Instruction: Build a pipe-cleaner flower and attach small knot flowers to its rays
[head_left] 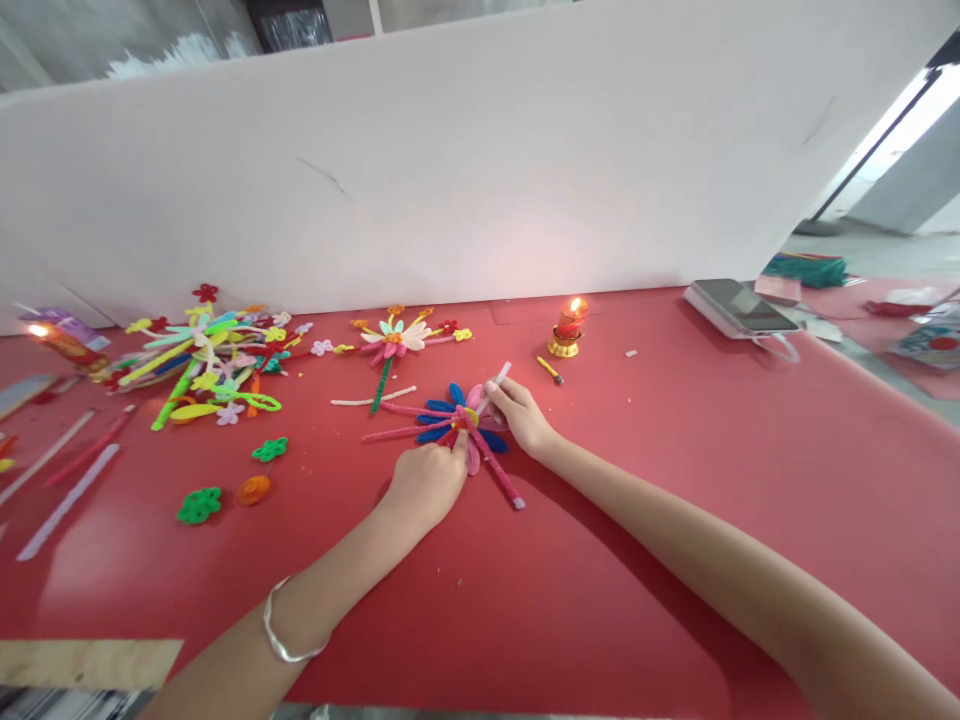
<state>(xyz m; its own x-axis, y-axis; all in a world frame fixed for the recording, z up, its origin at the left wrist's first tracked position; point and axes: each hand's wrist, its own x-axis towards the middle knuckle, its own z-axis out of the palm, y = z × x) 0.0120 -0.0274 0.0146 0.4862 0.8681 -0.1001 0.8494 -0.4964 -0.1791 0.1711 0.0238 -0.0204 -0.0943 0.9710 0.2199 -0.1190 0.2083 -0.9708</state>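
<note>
**Fuzzy flower [431, 434] pinned under a fingertip, lit candle [572, 322] close by**

So the right hand [519, 414] is pinching a whitish, see-through stick [496, 382] (looks like hot glue to me) between thumb and fingertips. Its lower end slants down to the flower's middle, just left of that pinch. The left hand [429, 482] has a finger pressed on the flower near its centre, other fingers curled in. Can't tell if its thumb is gripping anything.

What could go wrong? If the stick's end is hot and soft, that left fingertip is close enough to get burned or glued. Press off-centre and the thick pink stem [493, 462], which slants toward the wearer just right of the left finger, could swing crooked. Lift too soon and the joint might not hold. The candle burns beyond the right hand and off to its right, so a careless reach that way could singe a sleeve-less wrist or knock it over.

Hard to make out: the flower's centre is mostly covered by stems and finger, and I can't see whether the stick actually touches it. Both forearms run out of view, and the pile of fuzzy flowers [206, 365] far left of the grip is too tangled to count.
</note>
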